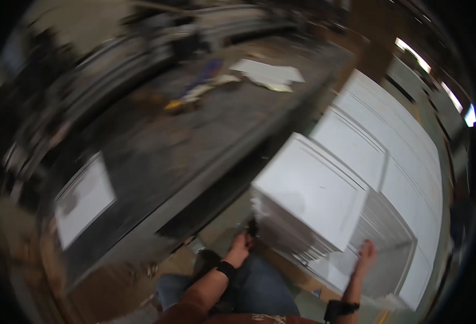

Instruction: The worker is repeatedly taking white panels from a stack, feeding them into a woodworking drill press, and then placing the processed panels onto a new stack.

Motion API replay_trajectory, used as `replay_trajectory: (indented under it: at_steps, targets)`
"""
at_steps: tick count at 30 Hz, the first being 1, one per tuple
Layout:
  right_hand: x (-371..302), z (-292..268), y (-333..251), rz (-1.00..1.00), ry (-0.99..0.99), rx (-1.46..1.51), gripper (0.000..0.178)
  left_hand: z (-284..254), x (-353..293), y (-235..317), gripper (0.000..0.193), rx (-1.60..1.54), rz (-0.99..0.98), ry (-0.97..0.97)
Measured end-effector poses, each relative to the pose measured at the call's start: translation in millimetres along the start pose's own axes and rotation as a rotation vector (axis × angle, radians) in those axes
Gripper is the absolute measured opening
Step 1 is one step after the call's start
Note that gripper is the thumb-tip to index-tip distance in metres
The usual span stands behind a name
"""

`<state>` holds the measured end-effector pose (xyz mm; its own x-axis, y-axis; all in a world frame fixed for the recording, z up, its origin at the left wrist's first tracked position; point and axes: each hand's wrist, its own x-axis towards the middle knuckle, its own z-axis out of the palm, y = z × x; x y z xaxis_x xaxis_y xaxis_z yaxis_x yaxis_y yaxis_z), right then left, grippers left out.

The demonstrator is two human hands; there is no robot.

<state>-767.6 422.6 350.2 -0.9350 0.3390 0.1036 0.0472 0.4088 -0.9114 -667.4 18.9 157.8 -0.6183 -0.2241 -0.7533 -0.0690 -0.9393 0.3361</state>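
Note:
My left hand (240, 245) is closed on a small dark thing (252, 227), too blurred to name, beside the near left corner of a stack of white panels. The top white panel (313, 189) has a raised border and sits askew on the stack. My right hand (365, 254) is over the recessed, grey-shaded part of a lower white panel (392, 256). Its blurred fingers look apart, and nothing shows in them. Whether it touches the panel I cannot tell.
To the left stands a long dark workbench (157, 146). A white sheet (86, 200) lies at its near end; torn white pieces (270, 74) and a blue-and-yellow item (195, 89) lie farther along. More white panels (405, 156) extend to the right.

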Motion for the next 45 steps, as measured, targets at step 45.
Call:
replay_trajectory:
  at_steps: [45]
  targets:
    - [-367.1, 447.0, -397.3, -1.872, -1.082, -0.121, 0.04, -174.7, -609.1, 61.1, 0.035, 1.792, 1.332, 1.302]
